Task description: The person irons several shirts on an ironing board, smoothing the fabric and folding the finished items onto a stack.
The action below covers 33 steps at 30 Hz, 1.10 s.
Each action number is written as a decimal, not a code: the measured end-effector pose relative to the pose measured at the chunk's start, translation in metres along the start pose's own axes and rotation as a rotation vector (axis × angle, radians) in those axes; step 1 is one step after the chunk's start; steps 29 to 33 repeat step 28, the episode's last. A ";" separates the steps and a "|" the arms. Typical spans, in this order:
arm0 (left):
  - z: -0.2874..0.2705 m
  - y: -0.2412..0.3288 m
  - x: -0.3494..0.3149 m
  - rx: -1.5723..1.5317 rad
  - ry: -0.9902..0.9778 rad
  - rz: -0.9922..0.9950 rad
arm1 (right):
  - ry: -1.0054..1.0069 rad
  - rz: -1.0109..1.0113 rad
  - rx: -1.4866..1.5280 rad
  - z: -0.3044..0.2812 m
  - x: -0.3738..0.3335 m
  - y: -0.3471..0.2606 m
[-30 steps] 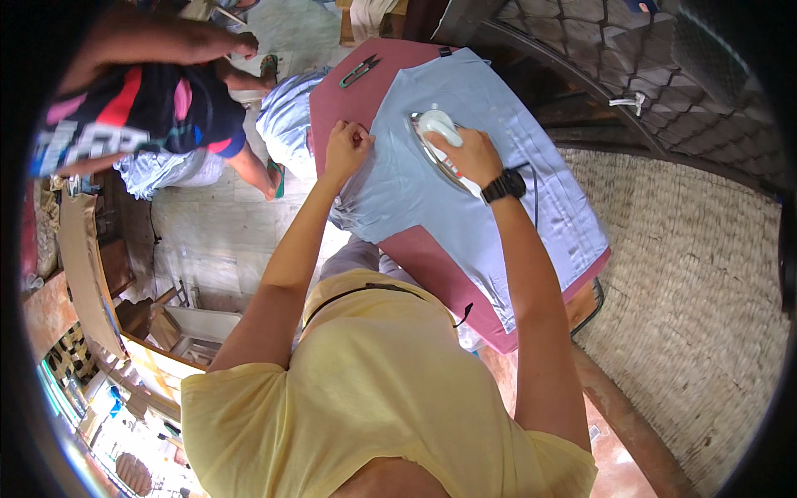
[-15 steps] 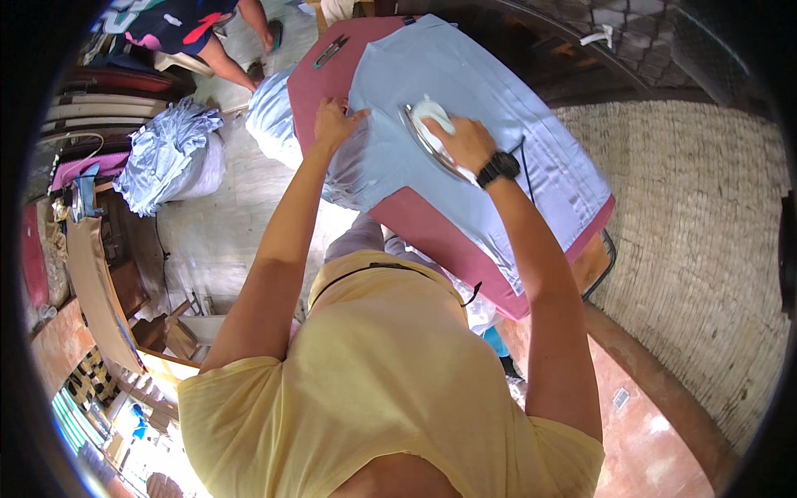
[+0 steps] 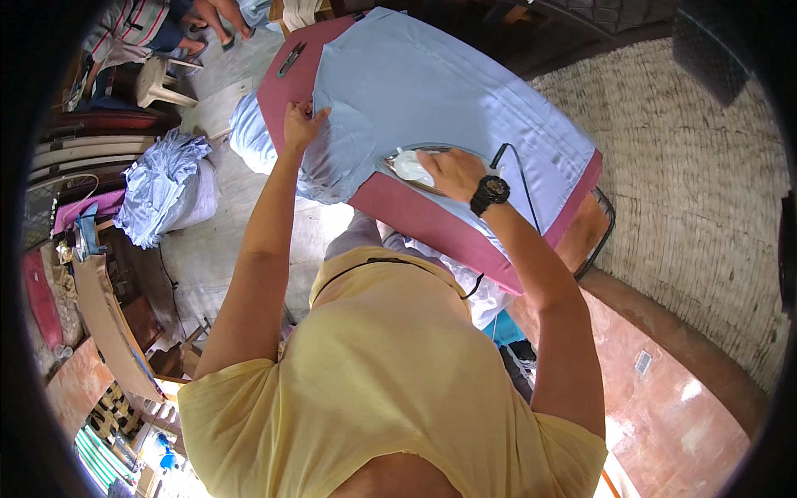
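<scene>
A light blue garment (image 3: 407, 75) is spread over a dark red ironing board (image 3: 278, 104), and part of it hangs in folds off the near left side. My right hand (image 3: 455, 173) is closed round the handle of a white clothes iron (image 3: 409, 166), which rests on the garment close to the board's near edge. From the iron's back end a black cord (image 3: 519, 166) loops over the cloth. At the garment's left edge, my left hand (image 3: 303, 129) has its thumb apart from partly curled fingers, with the thumb touching the cloth. A small dark green tool (image 3: 290, 60), perhaps thread snips, lies on the board's far left.
A heap of blue garments (image 3: 166, 183) stands on the floor at left, and more blue cloth (image 3: 251, 137) is beside the board. A cream plastic stool (image 3: 162, 81) and other people's legs (image 3: 217, 21) are at far left. Woven matting (image 3: 664, 166) lies at right.
The iron has moved toward me, nearer the board's near edge, in my right hand. My left hand has shifted to the cloth's left edge, its fingers more curled. The whole view has shifted slightly.
</scene>
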<state>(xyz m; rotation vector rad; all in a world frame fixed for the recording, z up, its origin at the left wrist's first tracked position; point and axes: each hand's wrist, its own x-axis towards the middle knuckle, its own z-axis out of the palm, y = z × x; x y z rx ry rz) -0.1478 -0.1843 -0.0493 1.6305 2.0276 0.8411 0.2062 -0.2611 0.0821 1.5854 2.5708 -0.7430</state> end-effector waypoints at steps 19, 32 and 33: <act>0.002 0.069 -0.126 -0.256 -0.457 0.268 | -0.031 0.140 0.063 -0.009 -0.027 0.021; 0.007 0.062 -0.137 -0.062 -0.298 0.469 | -0.019 0.050 -0.089 -0.009 -0.071 0.051; 0.007 0.062 -0.137 -0.062 -0.298 0.469 | -0.019 0.050 -0.089 -0.009 -0.071 0.051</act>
